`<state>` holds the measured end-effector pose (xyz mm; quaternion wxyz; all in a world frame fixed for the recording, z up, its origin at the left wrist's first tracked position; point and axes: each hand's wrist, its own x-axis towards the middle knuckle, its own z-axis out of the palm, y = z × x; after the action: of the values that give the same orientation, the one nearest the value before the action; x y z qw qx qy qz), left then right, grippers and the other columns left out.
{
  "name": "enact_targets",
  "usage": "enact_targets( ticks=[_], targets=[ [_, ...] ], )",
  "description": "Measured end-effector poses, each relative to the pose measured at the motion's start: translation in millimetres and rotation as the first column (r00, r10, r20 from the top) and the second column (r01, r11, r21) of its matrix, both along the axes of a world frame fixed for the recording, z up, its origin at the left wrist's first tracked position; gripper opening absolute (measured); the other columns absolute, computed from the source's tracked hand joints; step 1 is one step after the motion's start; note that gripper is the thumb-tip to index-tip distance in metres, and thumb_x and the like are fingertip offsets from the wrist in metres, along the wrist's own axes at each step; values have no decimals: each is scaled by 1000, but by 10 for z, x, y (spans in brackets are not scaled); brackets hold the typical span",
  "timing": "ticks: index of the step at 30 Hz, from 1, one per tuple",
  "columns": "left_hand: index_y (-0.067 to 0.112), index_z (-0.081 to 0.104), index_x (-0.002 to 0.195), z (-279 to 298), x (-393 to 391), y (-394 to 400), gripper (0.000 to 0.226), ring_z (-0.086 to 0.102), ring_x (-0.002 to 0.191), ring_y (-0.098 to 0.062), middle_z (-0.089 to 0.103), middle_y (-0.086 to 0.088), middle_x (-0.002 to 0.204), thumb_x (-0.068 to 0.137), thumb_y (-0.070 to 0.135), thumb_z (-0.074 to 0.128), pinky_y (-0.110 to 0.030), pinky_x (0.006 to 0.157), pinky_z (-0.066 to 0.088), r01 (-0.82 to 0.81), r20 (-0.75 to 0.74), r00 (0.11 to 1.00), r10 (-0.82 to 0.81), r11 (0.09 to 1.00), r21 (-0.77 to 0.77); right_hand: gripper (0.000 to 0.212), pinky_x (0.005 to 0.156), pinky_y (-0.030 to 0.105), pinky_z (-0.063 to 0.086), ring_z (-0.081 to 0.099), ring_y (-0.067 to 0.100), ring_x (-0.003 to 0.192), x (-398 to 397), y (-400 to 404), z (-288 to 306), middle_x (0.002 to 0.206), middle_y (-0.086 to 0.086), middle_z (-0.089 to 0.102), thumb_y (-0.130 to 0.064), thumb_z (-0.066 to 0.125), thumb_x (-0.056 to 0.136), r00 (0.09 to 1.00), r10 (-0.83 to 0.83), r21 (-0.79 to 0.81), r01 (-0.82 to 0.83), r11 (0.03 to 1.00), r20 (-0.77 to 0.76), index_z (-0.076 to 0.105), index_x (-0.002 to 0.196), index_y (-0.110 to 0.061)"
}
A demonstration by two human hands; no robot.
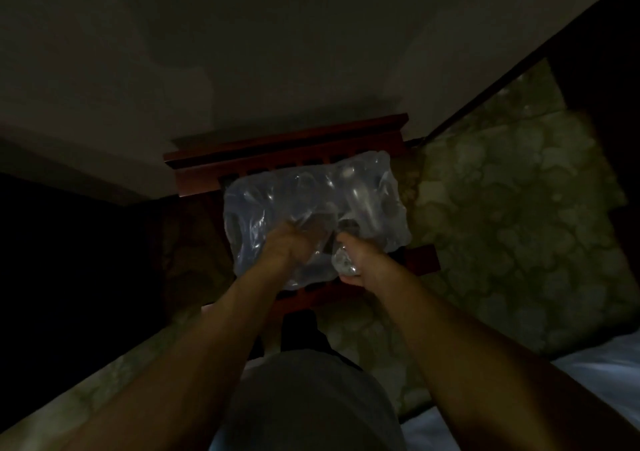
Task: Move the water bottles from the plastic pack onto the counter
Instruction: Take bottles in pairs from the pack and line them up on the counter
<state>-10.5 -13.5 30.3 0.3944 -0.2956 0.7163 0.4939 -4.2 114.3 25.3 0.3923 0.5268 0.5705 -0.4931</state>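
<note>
in a dim room, a clear plastic pack (311,208) of water bottles (360,197) rests on a dark red wooden stand (287,145) against the wall. the left hand (294,246) is clenched on the wrap at the pack's near middle; the right hand (360,260) grips a crumpled bunch of plastic at its near edge. patterned carpet (502,208) lies to the right.

No text, label, brand or number can be read anywhere; the view is too dark and blurred.
</note>
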Motion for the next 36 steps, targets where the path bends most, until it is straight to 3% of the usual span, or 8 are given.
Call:
enact_targets(
  ticks=[4,8,11,15,18,26,33,36],
  targets=[
    [16,61,108,193,86,-260,39,57,71,-10,62,2,88,84,47,67,-18,50,47,4,33,999,-6,999,51,50,76,34,54,60,22,85,13,-95,222,111,8,58,-44,62,86,965,252,32,-254,967,71,54,125,-13],
    [5,55,126,400,263,-471,54,60,82,-19,63,-12,116,88,42,64,-22,58,52,34,78,996,-44,990,135,45,96,43,52,59,32,108,66,-297,512,125,16,56,-39,55,92,888,458,108,-460,881,41,53,125,-7],
    [5,56,127,526,450,-652,52,65,84,-23,66,-17,115,88,38,64,-24,51,53,-24,117,993,-6,967,254,42,90,37,53,61,29,105,137,-468,764,125,17,59,-41,51,94,854,520,133,-518,845,20,56,118,-7],
    [7,60,122,597,683,-888,42,67,90,-25,69,-16,111,87,30,67,-34,71,57,-117,135,988,69,914,390,31,66,29,50,63,22,80,292,-614,991,100,9,67,-43,56,90,893,443,136,-430,892,-83,62,94,-13],
    [6,66,115,654,834,-1068,41,66,105,-28,69,-14,113,83,31,72,-41,93,54,-91,95,994,58,911,402,40,63,29,53,66,21,75,457,-686,1106,103,8,67,-49,62,86,911,377,130,-359,924,-165,59,108,-17],
    [9,71,99,1062,923,-1480,24,70,95,-26,74,-13,101,77,17,77,-37,83,56,-140,-61,977,204,831,539,62,74,39,60,73,25,93,592,-705,1467,108,10,73,-26,84,70,858,237,-22,-278,960,-456,56,123,-12],
    [21,49,124,1648,1225,-1796,72,68,105,-25,65,-8,118,62,22,86,-45,91,55,-48,-393,880,268,872,487,48,85,48,58,70,34,100,684,-1100,1875,109,22,71,-11,70,80,722,108,-262,-381,887,-683,54,124,-1],
    [14,42,129,1911,1408,-1852,77,69,100,-14,62,-8,120,63,15,83,-32,82,59,5,-570,773,278,896,445,56,76,42,58,71,32,93,835,-1357,2068,110,23,70,-16,73,75,625,-8,-334,-407,850,-780,56,126,0]
  ],
)
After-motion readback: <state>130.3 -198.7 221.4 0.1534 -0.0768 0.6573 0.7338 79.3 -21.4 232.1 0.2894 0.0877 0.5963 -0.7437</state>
